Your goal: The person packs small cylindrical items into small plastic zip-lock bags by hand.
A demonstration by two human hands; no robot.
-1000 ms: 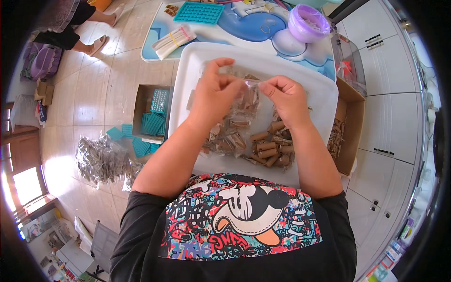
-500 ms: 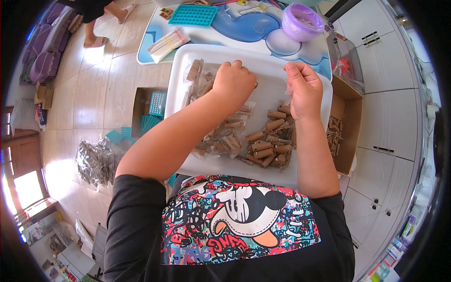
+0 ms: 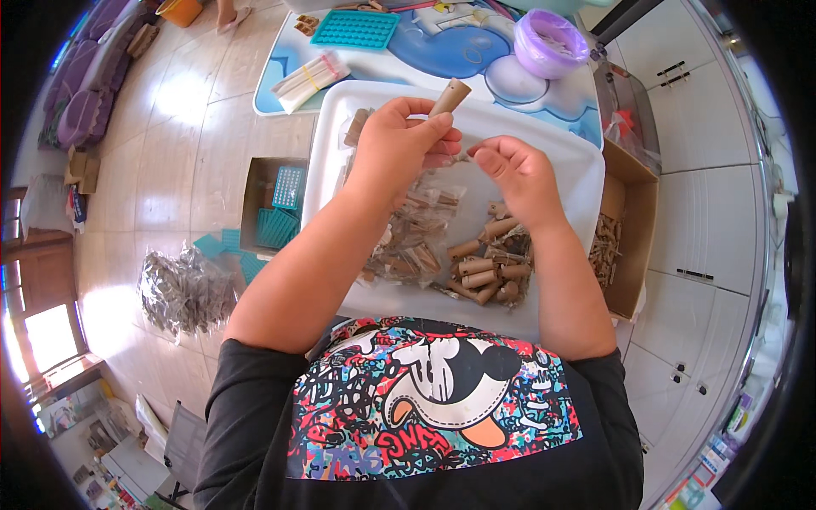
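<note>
My left hand [image 3: 404, 140] is closed around a brown tube [image 3: 450, 98], which tilts up and away over the far part of the white tray [image 3: 552, 157]. Close by on its right is my right hand [image 3: 518, 178], thumb and fingers pinched together near the left fingertips; what they hold is too small to make out. Beneath the hands, small clear bags with brown pieces [image 3: 416, 242] lie in the tray's left half. A pile of loose brown tubes [image 3: 480, 272] fills the near right part. My left forearm hides some of the bags.
Beyond the tray, a patterned table [image 3: 442, 51] bears a purple bowl [image 3: 551, 47], a teal mould tray [image 3: 355, 30] and a bundle of clear bags [image 3: 310, 81]. Cardboard boxes flank the tray: one with small brown pieces [image 3: 605, 246], another with teal trays [image 3: 276, 225]. A filled plastic bag [image 3: 187, 289] lies on the floor.
My left hand has turned and now shows a brown tube upright in its grip. My right hand has moved left and down toward it. The person at the far left has walked mostly out of view.
</note>
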